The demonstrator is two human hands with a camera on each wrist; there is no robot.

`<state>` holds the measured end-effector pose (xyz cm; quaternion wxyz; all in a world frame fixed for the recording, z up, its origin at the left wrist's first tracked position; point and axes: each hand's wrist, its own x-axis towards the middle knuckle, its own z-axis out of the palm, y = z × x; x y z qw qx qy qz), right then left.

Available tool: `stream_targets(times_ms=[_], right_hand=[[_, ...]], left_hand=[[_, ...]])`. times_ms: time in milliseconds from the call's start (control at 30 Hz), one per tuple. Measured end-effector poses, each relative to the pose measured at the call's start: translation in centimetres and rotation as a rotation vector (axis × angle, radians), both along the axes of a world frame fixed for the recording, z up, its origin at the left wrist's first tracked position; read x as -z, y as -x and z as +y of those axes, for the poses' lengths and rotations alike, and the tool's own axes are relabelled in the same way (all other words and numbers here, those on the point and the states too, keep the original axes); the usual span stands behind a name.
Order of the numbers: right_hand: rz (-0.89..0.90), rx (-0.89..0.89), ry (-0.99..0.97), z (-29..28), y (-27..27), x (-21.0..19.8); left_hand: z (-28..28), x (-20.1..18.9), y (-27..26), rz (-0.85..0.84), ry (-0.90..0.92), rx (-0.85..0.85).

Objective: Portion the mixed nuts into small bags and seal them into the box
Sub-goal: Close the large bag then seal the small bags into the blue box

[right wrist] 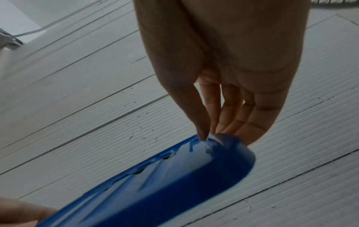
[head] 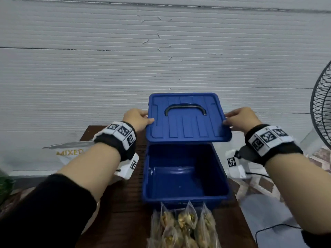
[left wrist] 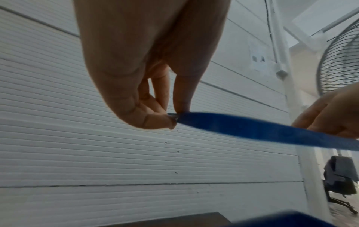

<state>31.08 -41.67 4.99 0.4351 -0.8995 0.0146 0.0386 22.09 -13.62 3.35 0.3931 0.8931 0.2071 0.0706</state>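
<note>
Head view: the left hand (head: 137, 119) and right hand (head: 240, 117) each pinch a side edge of the blue lid (head: 188, 120), holding it in the air above the far rim of the open blue box (head: 184, 176), which stands on the dark worktop (head: 118, 219) with nothing visible inside. Filled small bags (head: 184, 228) of nuts lie at the worktop's near edge, just before the box. A pouch marked MIXED (head: 69, 152) sits at the far left corner.

Left wrist view: the thumb and fingertips (left wrist: 165, 120) form a closed grip on the lid's rim (left wrist: 252, 130).

Right wrist view: the fingertips (right wrist: 250, 135) clamp the lid's edge (right wrist: 194, 176).
</note>
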Motion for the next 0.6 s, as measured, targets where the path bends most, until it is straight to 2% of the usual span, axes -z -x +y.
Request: stream_targets(times_ms=[100, 200, 367, 600], right_hand=[[0.040, -0.005, -0.119, 0.6, -3.3, -0.7], [0.052, -0.005, -0.141, 1.0, -6.5, -0.1], [0.140, -0.065, -0.164, 2.0, -10.5, 2.6], [0.360, -0.184, -0.073, 2.5, -14.6, 8.9]], left_hand=[[0.9, 0.2, -3.9, -0.022, 0.190, -0.029], [1.8, 1.0, -7.4, 0.008, 0.321, -0.037], [3.7, 3.0, -12.2, 0.048, 0.301, -0.035], [4.7, 6.9, -14.6, 0.293, 0.270, -0.060]])
